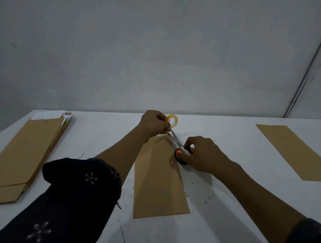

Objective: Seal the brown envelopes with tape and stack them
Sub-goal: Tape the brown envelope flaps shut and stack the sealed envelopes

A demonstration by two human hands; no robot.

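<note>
The left hand [154, 123] grips the tape roll [172, 120] over the top of the middle envelope [158, 183] on the table [224, 218] — the right hand [201, 155] grips the scissors [178, 146], blades by the tape — a pile [17, 157] lies left, one envelope [296, 151] right.

I see a white, scuffed table [224, 218] running back to a grey wall, its surface speckled with small dark marks. On it lie 3 groups of flat brown paper envelopes: a loose stack at the left [17, 157] with white sheets poking out of the far ends, 1 single long envelope in the middle [158, 189], and 1 more lying alone at the far right [296, 152], well apart from the others. Whether the small yellow-cored tape roll [172, 120] beyond the middle envelope rests on the table, I cannot tell.
</note>
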